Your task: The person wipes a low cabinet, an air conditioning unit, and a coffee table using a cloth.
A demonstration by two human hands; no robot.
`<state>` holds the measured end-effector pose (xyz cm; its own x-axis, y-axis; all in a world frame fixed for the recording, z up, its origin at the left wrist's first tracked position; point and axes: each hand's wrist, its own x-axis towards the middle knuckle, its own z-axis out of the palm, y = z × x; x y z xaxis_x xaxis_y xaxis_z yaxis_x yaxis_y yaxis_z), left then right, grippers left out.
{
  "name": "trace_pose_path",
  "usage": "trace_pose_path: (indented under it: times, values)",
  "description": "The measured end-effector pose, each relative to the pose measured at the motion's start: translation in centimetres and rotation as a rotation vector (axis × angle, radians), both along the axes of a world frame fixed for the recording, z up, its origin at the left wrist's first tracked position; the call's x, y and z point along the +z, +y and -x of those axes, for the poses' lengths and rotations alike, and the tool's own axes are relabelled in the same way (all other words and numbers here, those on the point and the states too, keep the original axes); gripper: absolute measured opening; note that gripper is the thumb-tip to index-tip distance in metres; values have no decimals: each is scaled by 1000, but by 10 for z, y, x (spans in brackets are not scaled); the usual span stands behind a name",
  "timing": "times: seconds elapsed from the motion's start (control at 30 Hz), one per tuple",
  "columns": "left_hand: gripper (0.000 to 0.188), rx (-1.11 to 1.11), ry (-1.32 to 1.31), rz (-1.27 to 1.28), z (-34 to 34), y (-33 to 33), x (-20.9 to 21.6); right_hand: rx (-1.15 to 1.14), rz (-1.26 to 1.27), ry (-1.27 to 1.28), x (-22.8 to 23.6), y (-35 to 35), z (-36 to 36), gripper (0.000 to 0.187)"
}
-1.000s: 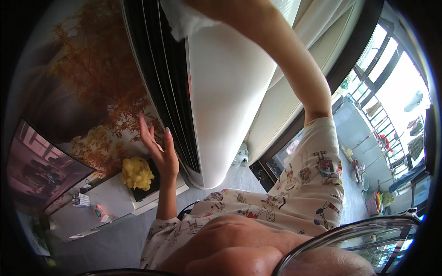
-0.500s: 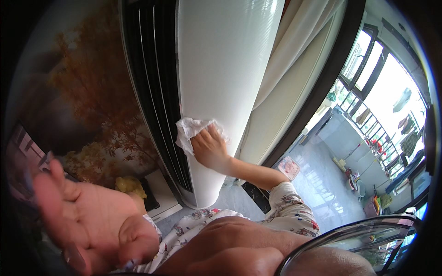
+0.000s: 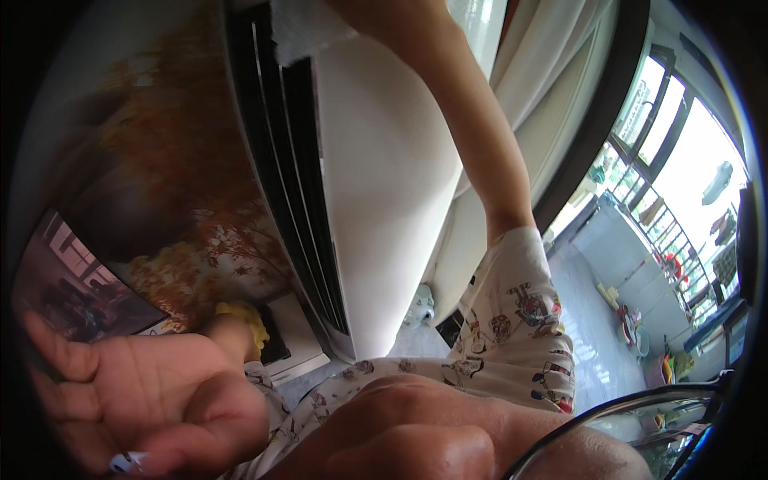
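Note:
My right hand (image 3: 384,11) is at the top edge of the view, partly cut off, with the arm stretched up in a patterned white sleeve. A crumpled white cloth (image 3: 308,34) is under it, held against the upper part of a tall, rounded white floor-standing air conditioner (image 3: 380,184). The cloth overlaps the dark vent strip (image 3: 292,160) along the unit's left side. At the lower left, my left hand (image 3: 172,392) is open, palm up and fingers apart, holding nothing. A small white-and-dark spot shows by its thumb tip.
A mural with autumn trees (image 3: 176,160) covers the wall at left, with a dark screen (image 3: 88,280) below. A yellow object (image 3: 246,320) lies by a white cabinet (image 3: 292,340). Right of the unit hang pale curtains (image 3: 532,80); beyond is a tiled balcony with railing (image 3: 668,240) and basins.
My right hand has slid the white cloth upward along the air conditioner from its lower-middle part. My left hand has dropped slightly and its fingers have swung lower.

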<state>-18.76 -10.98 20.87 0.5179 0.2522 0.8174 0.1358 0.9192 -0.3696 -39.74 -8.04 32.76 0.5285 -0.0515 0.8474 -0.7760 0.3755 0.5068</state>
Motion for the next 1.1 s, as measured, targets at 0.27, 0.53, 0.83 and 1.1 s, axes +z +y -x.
trace_pose_path:
  times: [0.27, 0.53, 0.83, 1.1]
  values:
    - [39, 61, -45, -103, 46, -34, 35, -235, -372, -249, -100, 29, 2, 41]
    - [42, 395, -219, -222, 128, -120, 144, -178, -295, -225, -89, 31, 10, 32]
    - [58, 371, -385, -644, 140, -153, 179, -164, -219, -166, -51, 34, -2, 36]
    - [60, 410, -402, -642, 138, -150, 190, -172, -180, -140, -52, 39, 1, 33]
